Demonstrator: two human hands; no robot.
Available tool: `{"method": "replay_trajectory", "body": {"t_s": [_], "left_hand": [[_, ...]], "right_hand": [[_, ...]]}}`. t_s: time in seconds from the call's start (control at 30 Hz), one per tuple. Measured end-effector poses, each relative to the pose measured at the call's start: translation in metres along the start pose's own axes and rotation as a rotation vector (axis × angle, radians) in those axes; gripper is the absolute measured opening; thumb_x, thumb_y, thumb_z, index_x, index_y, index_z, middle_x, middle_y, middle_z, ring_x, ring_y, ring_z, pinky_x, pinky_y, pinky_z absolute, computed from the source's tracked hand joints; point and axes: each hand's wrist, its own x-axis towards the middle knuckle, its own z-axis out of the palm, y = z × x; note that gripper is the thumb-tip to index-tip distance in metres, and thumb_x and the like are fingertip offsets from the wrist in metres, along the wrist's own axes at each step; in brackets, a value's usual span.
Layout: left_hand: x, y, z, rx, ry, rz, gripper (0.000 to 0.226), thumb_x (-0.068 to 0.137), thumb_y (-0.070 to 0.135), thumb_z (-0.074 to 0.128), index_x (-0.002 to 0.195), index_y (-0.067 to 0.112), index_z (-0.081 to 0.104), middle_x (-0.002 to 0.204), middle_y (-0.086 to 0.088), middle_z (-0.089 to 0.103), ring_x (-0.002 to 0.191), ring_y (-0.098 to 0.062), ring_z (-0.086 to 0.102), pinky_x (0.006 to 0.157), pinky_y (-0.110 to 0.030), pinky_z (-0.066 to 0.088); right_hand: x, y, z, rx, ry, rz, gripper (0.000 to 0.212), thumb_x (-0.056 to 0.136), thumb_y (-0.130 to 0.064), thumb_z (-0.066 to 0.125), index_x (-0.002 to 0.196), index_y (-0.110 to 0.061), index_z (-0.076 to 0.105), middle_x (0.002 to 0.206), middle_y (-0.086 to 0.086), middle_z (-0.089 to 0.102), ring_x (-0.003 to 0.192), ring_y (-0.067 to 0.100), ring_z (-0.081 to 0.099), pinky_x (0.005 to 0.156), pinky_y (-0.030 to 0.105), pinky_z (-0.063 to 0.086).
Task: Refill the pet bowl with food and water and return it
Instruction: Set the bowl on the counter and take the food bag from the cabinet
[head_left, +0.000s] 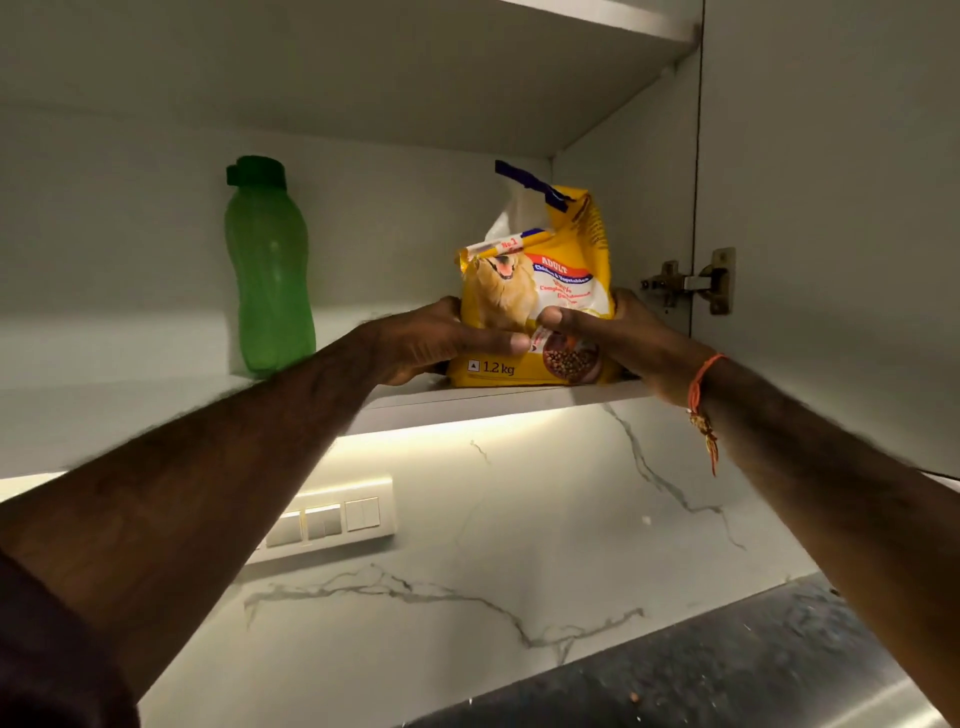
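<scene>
A yellow dog food bag (540, 291), torn open at the top and marked 1.2 kg, stands on the bottom shelf (467, 400) of an open wall cabinet. My left hand (441, 343) grips the bag's left side with its thumb across the front. Gripping the right side is my right hand (613, 332), thumb on the front and an orange thread around the wrist. A green water bottle (267, 265) with a dark green cap stands upright on the same shelf, to the left of the bag. No pet bowl is in view.
The open cabinet door (831, 234) hangs at the right on a metal hinge (691, 283). Another shelf (415, 67) sits above. Below are a lit marble backsplash (493, 545) with a switch panel (327, 519) and a dark speckled countertop (727, 670).
</scene>
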Motion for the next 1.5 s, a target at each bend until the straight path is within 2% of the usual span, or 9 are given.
{"method": "replay_trajectory", "body": {"t_s": [0.23, 0.43, 0.63, 0.83, 1.0, 1.1, 1.23, 1.37, 1.5], "left_hand": [[-0.041, 0.008, 0.021, -0.049, 0.103, 0.137, 0.082, 0.054, 0.049, 0.094, 0.128, 0.026, 0.067, 0.119, 0.004, 0.077, 0.109, -0.019, 0.074, 0.104, -0.046, 0.056], [-0.094, 0.025, 0.048, 0.007, 0.167, 0.252, 0.079, 0.059, 0.041, 0.095, 0.131, 0.023, 0.067, 0.119, 0.004, 0.077, 0.107, -0.016, 0.075, 0.097, -0.044, 0.060], [-0.131, 0.002, 0.105, 0.082, 0.247, 0.258, 0.096, 0.052, 0.061, 0.094, 0.136, 0.029, 0.061, 0.123, 0.011, 0.073, 0.108, -0.010, 0.072, 0.094, -0.040, 0.061], [-0.148, -0.073, 0.181, -0.013, 0.153, 0.134, 0.094, 0.051, 0.057, 0.094, 0.135, 0.029, 0.062, 0.123, 0.011, 0.074, 0.107, -0.007, 0.072, 0.093, -0.040, 0.062], [-0.157, -0.151, 0.251, -0.184, 0.002, -0.052, 0.079, 0.066, 0.006, 0.096, 0.135, 0.013, 0.059, 0.110, 0.008, 0.077, 0.096, 0.000, 0.074, 0.092, -0.034, 0.062], [-0.160, -0.201, 0.285, -0.186, -0.067, -0.128, 0.088, 0.056, 0.026, 0.100, 0.134, 0.023, 0.060, 0.119, 0.005, 0.077, 0.110, -0.014, 0.074, 0.099, -0.045, 0.059], [-0.172, -0.254, 0.330, -0.120, -0.102, -0.246, 0.080, 0.053, 0.032, 0.098, 0.123, 0.040, 0.061, 0.115, 0.013, 0.076, 0.108, -0.007, 0.072, 0.101, -0.045, 0.058], [-0.190, -0.300, 0.368, -0.074, -0.114, -0.336, 0.071, 0.049, 0.046, 0.092, 0.114, 0.042, 0.063, 0.108, 0.022, 0.075, 0.103, 0.002, 0.071, 0.096, -0.036, 0.059], [-0.210, -0.330, 0.398, -0.039, -0.154, -0.340, 0.069, 0.064, 0.034, 0.093, 0.125, 0.040, 0.061, 0.115, 0.027, 0.072, 0.108, 0.010, 0.067, 0.098, -0.031, 0.057]], "right_hand": [[-0.053, -0.024, 0.006, 0.097, 0.095, -0.047, 0.064, 0.074, -0.042, 0.081, 0.132, -0.024, 0.062, 0.116, -0.002, 0.076, 0.100, 0.017, 0.076, 0.080, 0.034, 0.064], [-0.108, -0.041, 0.008, 0.052, 0.176, -0.126, 0.061, 0.078, -0.034, 0.084, 0.134, -0.024, 0.061, 0.117, -0.005, 0.076, 0.102, 0.015, 0.075, 0.079, 0.032, 0.063], [-0.179, -0.023, 0.006, 0.036, 0.223, -0.070, 0.070, 0.077, -0.035, 0.084, 0.140, -0.026, 0.053, 0.121, -0.008, 0.074, 0.103, 0.010, 0.074, 0.074, 0.024, 0.061], [-0.249, 0.052, 0.012, -0.045, 0.250, 0.048, 0.083, 0.067, -0.041, 0.093, 0.138, -0.024, 0.055, 0.123, -0.003, 0.073, 0.107, 0.017, 0.073, 0.087, 0.041, 0.062], [-0.310, 0.146, 0.030, -0.099, 0.340, 0.276, 0.097, 0.048, -0.060, 0.097, 0.132, -0.027, 0.059, 0.118, -0.003, 0.075, 0.104, 0.017, 0.074, 0.088, 0.049, 0.061], [-0.345, 0.187, 0.044, -0.119, 0.362, 0.372, 0.075, 0.054, -0.057, 0.096, 0.118, -0.033, 0.065, 0.109, -0.007, 0.076, 0.096, 0.008, 0.074, 0.084, 0.037, 0.061], [-0.388, 0.235, 0.064, -0.124, 0.330, 0.464, 0.064, 0.062, -0.033, 0.096, 0.114, -0.037, 0.060, 0.106, -0.015, 0.073, 0.091, -0.006, 0.071, 0.074, 0.011, 0.055], [-0.427, 0.288, 0.085, -0.139, 0.340, 0.604, 0.074, 0.061, -0.037, 0.098, 0.123, -0.029, 0.057, 0.111, -0.013, 0.073, 0.097, -0.001, 0.072, 0.078, 0.014, 0.056], [-0.462, 0.320, 0.106, -0.154, 0.314, 0.722, 0.067, 0.060, -0.049, 0.095, 0.112, -0.043, 0.055, 0.105, -0.017, 0.071, 0.099, 0.008, 0.072, 0.080, 0.020, 0.059]]}}
